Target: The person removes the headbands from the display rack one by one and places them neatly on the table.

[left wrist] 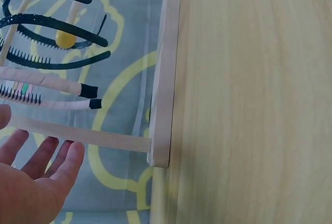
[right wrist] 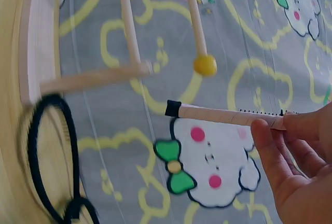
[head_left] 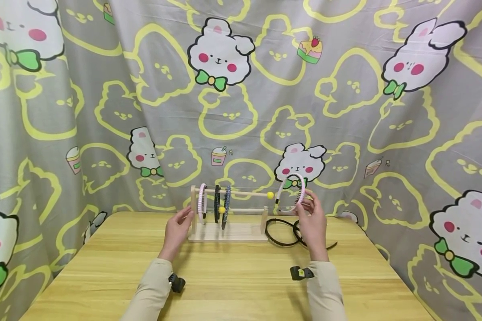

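The wooden rack (head_left: 229,234) stands on the desk (head_left: 233,285), and three headbands hang round its upper rod (head_left: 251,193). Closest to the rack's left upright (left wrist: 93,135) is a pink headband (left wrist: 46,80); next along comes a black headband (head_left: 217,205), then a glittery headband (head_left: 226,205). That rod ends in a yellow ball (head_left: 270,195) on the rack's right side. The lower rod (head_left: 247,210) starts from the rack's right upright (right wrist: 93,78) and ends in a second ball (head_left: 222,210) near the black and glittery bands; I cannot tell whether either of those also rings the lower rod.

To the right of the rack, in the air, is the band I hold, a light pink headband (right wrist: 228,116). My right hand (right wrist: 298,156) pinches it along one side between thumb and fingers, and its black-tipped end sticks out past my fingertips towards the rack, near the upper rod's ball but apart from it.

My left hand (head_left: 177,232) is at the rack's left end, thumb and fingers on opposite sides of the left upright, lightly curled about it.

On the desk just right of the rack lie two dark headbands (head_left: 283,244), overlapping, partly behind my right hand. A patterned curtain (head_left: 241,107) hangs behind the rack.
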A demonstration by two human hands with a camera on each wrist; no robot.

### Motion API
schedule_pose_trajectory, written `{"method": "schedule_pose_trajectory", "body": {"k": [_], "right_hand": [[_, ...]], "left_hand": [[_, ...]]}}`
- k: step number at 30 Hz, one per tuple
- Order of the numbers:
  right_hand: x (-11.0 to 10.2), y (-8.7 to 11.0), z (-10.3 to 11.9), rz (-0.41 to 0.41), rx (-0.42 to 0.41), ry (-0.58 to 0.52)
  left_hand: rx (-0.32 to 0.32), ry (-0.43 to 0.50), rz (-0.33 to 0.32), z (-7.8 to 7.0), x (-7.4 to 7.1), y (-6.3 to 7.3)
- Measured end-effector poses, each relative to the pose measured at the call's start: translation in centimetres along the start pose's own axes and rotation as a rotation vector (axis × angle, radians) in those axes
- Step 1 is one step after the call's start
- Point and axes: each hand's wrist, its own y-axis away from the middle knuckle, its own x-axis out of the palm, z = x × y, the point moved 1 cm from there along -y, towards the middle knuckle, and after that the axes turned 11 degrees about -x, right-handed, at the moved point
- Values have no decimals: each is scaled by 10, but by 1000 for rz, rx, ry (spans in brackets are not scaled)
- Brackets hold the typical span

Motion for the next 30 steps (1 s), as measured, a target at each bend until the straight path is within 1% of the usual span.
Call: {"method": "schedule_pose_trajectory", "body": {"k": [3,6,10,15,19,23,26,30], "right_hand": [[-15,-3,-5,-10,-2,67],[-31,-5,-11,-15,-17,108],[-52,-8,-17,-33,-46,178],[-74,-9,-21,-47,-86,302],[-87,-9,-26,-37,-123,393],[-95,-9,-32,-29,-196,454],[-101,-8,-39,-26,-248,480],[-108,-5,-51,-21,-276,513]], "left_hand": [[-4,1,-2,0,1,0],[-5,6,2,-1,1,1],[-10,5,4,-1,1,1],[-8,-3,-1,0,1,0],[-9,8,3,-1,0,0],[-13,14,-4,-2,0,0],[-10,15,-9,-2,1,0],[-5,14,-9,-1,1,-1]]}}
